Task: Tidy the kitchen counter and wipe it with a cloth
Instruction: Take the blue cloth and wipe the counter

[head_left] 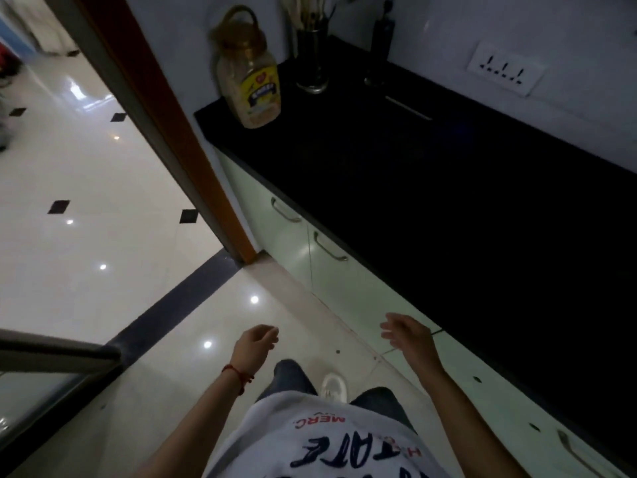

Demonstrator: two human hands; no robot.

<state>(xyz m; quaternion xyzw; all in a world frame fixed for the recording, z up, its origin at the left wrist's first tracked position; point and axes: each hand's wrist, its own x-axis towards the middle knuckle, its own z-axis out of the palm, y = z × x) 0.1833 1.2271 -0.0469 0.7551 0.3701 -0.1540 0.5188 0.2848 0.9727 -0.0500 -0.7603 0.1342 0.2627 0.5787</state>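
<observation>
A black kitchen counter (pixel 431 188) runs along the right, from the doorway toward me. At its far left corner stands a clear plastic jar (pixel 250 77) with a yellow label and a handle. Behind the jar a metal holder (pixel 312 60) with utensils is against the wall. My left hand (pixel 256 341) hangs over the floor with fingers loosely curled and nothing in it. My right hand (pixel 406 334) is beside the counter's front edge, fingers apart and empty. No cloth is in view.
A dark slim object (pixel 381 39) stands at the back wall, near a white socket plate (pixel 505 69). Pale cabinet doors with metal handles (pixel 325 246) sit under the counter. An orange-brown door frame (pixel 193 146) borders the counter's left end. A dark rail (pixel 58 350) is at lower left.
</observation>
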